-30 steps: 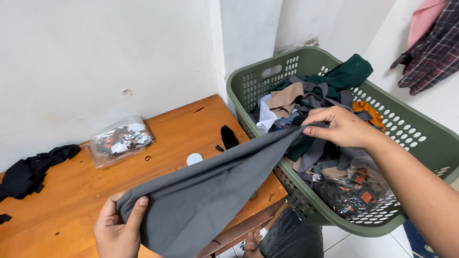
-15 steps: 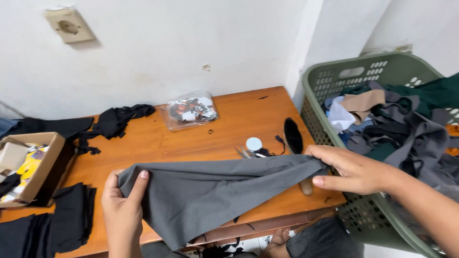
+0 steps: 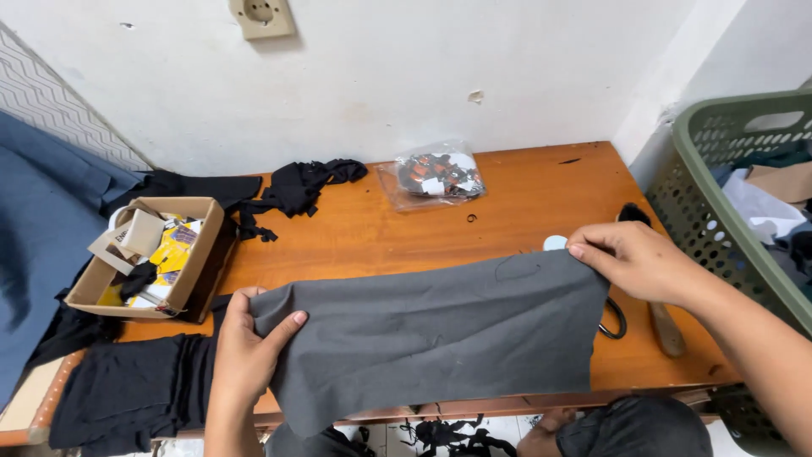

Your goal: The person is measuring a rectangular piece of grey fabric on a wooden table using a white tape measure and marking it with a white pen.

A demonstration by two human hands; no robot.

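Left hand [image 3: 247, 351] pinching, thumb on top; right hand [image 3: 636, 260] pinching, forearm stretched out right.

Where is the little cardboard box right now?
The cardboard box sits at the left end of the wooden table, just beyond the left hand and beside scraps of black cloth.

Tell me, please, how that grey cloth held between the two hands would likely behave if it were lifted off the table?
The grey cloth probably stays floppy: it sags and wrinkles between the left hand and right hand. It seems light, since fingertip pinches hold it. Its lower edge, hanging past the wooden table, would likely drape and swing.
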